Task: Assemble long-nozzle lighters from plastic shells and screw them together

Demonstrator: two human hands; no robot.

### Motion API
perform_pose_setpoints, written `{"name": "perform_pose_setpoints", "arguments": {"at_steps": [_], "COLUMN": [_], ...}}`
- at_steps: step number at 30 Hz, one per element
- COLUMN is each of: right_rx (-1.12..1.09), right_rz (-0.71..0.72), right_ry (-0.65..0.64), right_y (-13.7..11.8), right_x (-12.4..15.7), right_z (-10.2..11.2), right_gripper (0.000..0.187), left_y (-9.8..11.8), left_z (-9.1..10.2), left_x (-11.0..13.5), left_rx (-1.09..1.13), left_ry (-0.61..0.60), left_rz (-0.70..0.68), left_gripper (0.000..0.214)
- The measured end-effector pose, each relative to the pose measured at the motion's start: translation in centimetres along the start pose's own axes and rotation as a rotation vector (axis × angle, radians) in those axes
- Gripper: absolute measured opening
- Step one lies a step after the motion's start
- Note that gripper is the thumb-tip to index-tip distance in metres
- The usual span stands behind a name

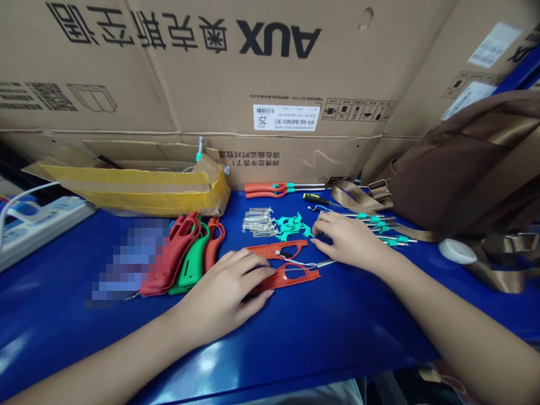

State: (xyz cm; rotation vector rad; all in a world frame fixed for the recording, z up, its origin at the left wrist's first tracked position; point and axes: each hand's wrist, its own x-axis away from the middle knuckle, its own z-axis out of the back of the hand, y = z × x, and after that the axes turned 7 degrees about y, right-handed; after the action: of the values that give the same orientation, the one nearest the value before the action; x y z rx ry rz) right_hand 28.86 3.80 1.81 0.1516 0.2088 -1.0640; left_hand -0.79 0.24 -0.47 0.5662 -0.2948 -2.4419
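Head view: grasping red shell (280, 277) in left hand (234, 284), holding it on blue table (337, 337), just beside second shell (267, 250); poising right hand (343, 236) at green clips' (290, 225) edge, can't tell if pinching one.

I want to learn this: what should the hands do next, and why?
Perhaps the right hand should lift a teal piece: it is right beside several, while the left hand is on an orange shell.
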Motion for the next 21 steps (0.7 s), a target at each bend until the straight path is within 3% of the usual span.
{"name": "perform_pose_setpoints", "arguments": {"at_steps": [5, 10, 17, 21], "right_rx": [-0.017, -0.080, -0.470, -0.631], "right_rz": [-0.002, -0.015, 0.077, 0.125], "right_ry": [0.014, 0.117, 0.246, 0.261], "right_y": [0.3, 0.0, -2.5, -4.3], "right_x": [0.0, 0.4, 1.1, 1.5], "right_z": [0.0, 1.4, 1.5, 1.0], "right_gripper": [0.017, 0.018, 0.012, 0.009], "left_y": [0.0, 0.0, -0.2, -0.2], "left_z": [0.0, -0.1, -0.3, -0.5], "left_x": [0.0, 0.1, 0.0, -0.1], "left_rx": [0.050, 0.084, 0.097, 0.129], "left_ry": [0.020, 0.073, 0.248, 0.309], "left_rz": [0.017, 0.038, 0.120, 0.067], "left_gripper": [0.023, 0.023, 0.037, 0.035]}}
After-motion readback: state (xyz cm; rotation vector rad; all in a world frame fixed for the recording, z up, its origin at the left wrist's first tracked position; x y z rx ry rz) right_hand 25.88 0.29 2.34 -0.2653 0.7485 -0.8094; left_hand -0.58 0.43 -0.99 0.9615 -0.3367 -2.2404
